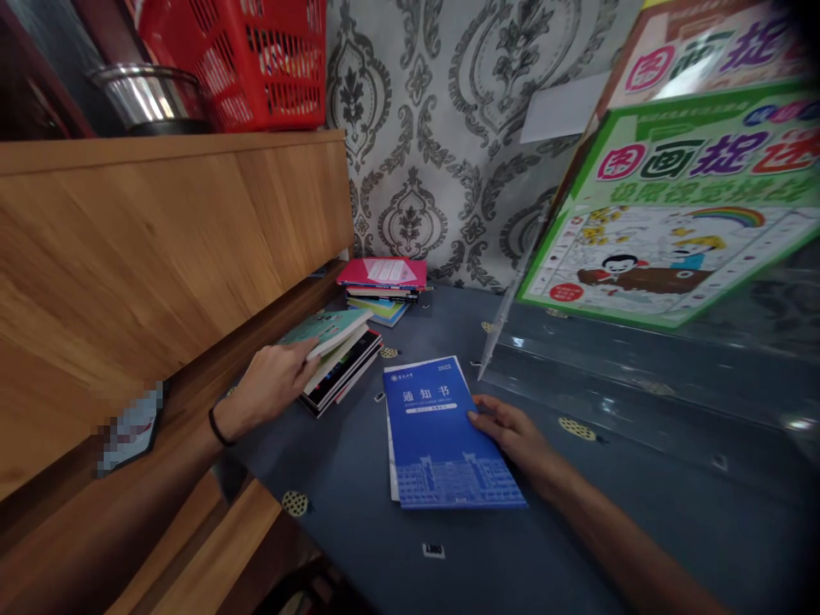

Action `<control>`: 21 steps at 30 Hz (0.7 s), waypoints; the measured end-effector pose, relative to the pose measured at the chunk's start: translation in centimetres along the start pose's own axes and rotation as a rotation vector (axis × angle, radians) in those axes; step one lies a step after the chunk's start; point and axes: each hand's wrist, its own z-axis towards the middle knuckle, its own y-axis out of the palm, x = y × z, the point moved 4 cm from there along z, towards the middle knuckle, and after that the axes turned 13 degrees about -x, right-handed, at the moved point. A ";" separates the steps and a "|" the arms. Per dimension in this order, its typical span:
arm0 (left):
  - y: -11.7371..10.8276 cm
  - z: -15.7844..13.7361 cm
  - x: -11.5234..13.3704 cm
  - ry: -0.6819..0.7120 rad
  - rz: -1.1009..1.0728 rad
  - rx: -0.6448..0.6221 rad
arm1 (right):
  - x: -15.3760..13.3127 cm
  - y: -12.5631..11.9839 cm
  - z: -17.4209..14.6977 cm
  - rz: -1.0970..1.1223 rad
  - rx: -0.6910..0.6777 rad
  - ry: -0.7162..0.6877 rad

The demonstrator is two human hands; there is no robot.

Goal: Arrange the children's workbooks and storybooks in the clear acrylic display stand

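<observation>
Blue booklet at the middle of the dark desk, with a pale sheet showing along its left edge. Held at its right edge by the right hand, thumb on the cover. Near the left hand, fingers on a teal book atop a pile; cannot tell how firmly closed. Behind, a pink book on another pile. Rightward, a green picture book in a clear stand.

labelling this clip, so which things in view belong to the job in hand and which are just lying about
In hand:
- blue paper booklet, touched by the right hand
- teal-topped book stack, touched by the left hand

Apparently just lying about:
- red slotted plastic basket
- shiny round metal vessel
- pink-topped book stack
- green-bordered picture book
</observation>
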 end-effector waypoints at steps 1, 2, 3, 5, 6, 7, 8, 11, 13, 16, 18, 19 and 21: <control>-0.3 0.0 -0.3 0.014 -0.042 0.011 | 0.0 0.0 0.0 0.002 0.004 0.004; -0.6 0.0 -0.5 0.028 -0.080 0.026 | 0.0 0.0 -0.1 0.006 0.007 0.008; -1.0 0.0 -0.8 0.038 -0.112 0.045 | 0.1 -0.1 -0.1 0.010 0.008 0.010; -1.8 0.1 -1.2 0.042 -0.153 0.087 | 0.2 -0.2 0.0 0.021 0.007 0.010; -2.2 0.1 -1.3 0.036 -0.164 0.109 | 0.3 -0.3 0.1 0.026 0.001 0.012; -2.7 0.1 -1.5 0.029 -0.172 0.130 | 0.4 -0.3 0.1 0.029 -0.004 0.013; -3.3 0.0 -1.6 0.022 -0.177 0.153 | 0.5 -0.4 0.2 0.031 -0.005 0.013; -4.8 0.0 -1.9 -0.009 -0.164 0.218 | 0.6 -0.6 0.2 0.043 0.003 0.012; -5.6 0.0 -2.1 -0.036 -0.135 0.246 | 0.6 -0.7 0.2 0.068 0.012 0.016; -6.1 0.3 -2.5 -0.052 -0.098 0.279 | 0.5 -0.6 0.1 0.092 0.026 0.018; -6.1 0.6 -2.8 -0.060 -0.073 0.290 | 0.4 -0.6 0.0 0.096 0.048 0.005; -5.9 0.8 -3.0 -0.071 -0.056 0.291 | 0.3 -0.7 -0.1 0.095 0.063 -0.004; -5.7 1.1 -3.5 -0.112 -0.018 0.292 | 0.3 -1.0 -0.2 0.076 0.101 -0.029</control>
